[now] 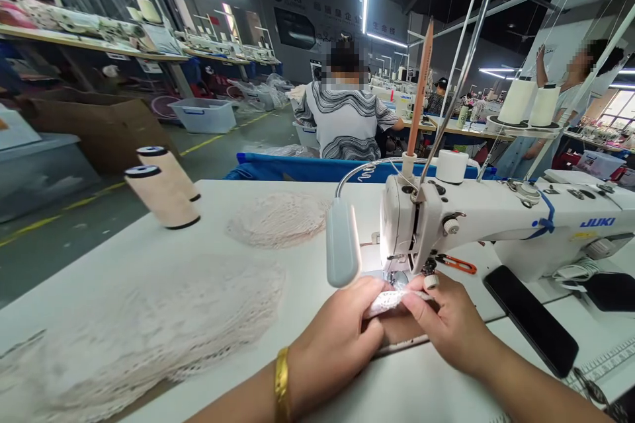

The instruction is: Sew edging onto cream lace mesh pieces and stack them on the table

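Observation:
A small strip of white lace (391, 301) lies just in front of the needle of a white JUKI sewing machine (496, 225). My left hand (337, 334), with a gold bangle on its wrist, pinches the strip's left end. Closed on the strip's right end is my right hand (446, 324), thumb on top. Both hands rest on the white table (436, 390) right before the presser foot (397, 275). A grey lamp head (341, 244) on a bent neck hangs just above my left hand.
Two heaps of pale lace pieces (163, 324) (278, 219) and two thread cones (163, 188) lie to the left. A black phone (530, 319) and orange snips (456, 264) sit to the right. A person in a striped top (344, 122) sits ahead; another stands far right.

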`<move>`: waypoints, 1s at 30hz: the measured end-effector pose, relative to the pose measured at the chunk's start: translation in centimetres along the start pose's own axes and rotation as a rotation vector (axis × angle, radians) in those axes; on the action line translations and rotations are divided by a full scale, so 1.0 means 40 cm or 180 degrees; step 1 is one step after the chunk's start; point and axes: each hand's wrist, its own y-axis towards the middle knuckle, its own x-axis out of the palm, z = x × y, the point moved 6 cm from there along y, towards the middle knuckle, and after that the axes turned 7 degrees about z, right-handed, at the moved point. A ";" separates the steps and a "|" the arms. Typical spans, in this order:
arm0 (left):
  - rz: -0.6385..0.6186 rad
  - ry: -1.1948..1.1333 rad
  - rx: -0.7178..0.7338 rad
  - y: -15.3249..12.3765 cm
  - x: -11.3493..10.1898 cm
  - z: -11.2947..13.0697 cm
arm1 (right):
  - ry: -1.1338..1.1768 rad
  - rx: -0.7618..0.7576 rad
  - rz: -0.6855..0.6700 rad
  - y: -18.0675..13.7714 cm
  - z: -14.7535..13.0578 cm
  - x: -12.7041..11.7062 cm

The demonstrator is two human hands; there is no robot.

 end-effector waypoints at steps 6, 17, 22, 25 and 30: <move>-0.0419 -0.0236 -0.0168 0.012 0.007 -0.005 | 0.0214 0.0249 0.0016 0.001 0.016 0.018; 0.0080 0.0053 0.1198 -0.055 -0.008 0.045 | -0.0776 -0.1051 -0.1088 -0.035 -0.025 0.029; 0.0193 0.0335 0.1497 -0.089 -0.009 0.057 | -0.1117 -0.1269 -0.1188 -0.047 -0.025 0.032; 0.0270 0.0440 0.1526 -0.080 -0.010 0.063 | -0.1201 -0.1253 -0.1151 -0.045 -0.019 0.033; 0.0384 0.0478 0.1543 -0.066 -0.008 0.059 | -0.1465 -0.1246 -0.1011 -0.040 -0.007 0.034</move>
